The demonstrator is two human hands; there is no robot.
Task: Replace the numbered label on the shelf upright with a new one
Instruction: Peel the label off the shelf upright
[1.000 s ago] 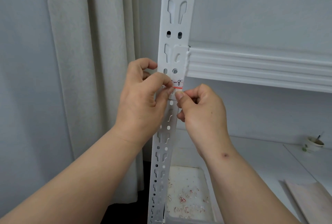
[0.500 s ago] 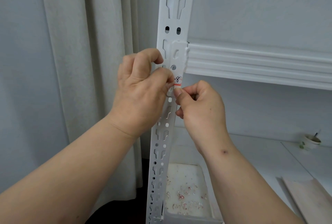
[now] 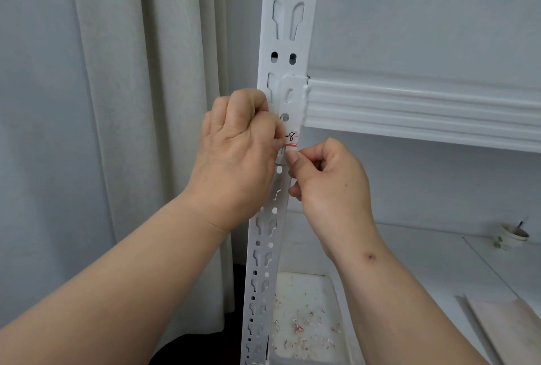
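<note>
A white perforated shelf upright (image 3: 288,25) runs top to bottom through the middle. A small white label (image 3: 291,140) with a handwritten 8 and red lines sits on it just below the shelf beam. My left hand (image 3: 234,153) has its fingers curled against the upright and covers the label's left end; whether it pinches the label is hidden. My right hand (image 3: 325,177) pinches at the label's lower edge with thumb and forefinger.
A white shelf beam (image 3: 424,110) runs right from the upright. A pale curtain (image 3: 140,101) hangs to the left. Below are a white tray (image 3: 333,317) with scattered paper scraps, a lower shelf board (image 3: 439,265), a small cup (image 3: 512,236) and a wooden board (image 3: 506,332).
My left hand slid up and right along the upright and now covers more of the label's left side. My right hand stays at the label's lower edge.
</note>
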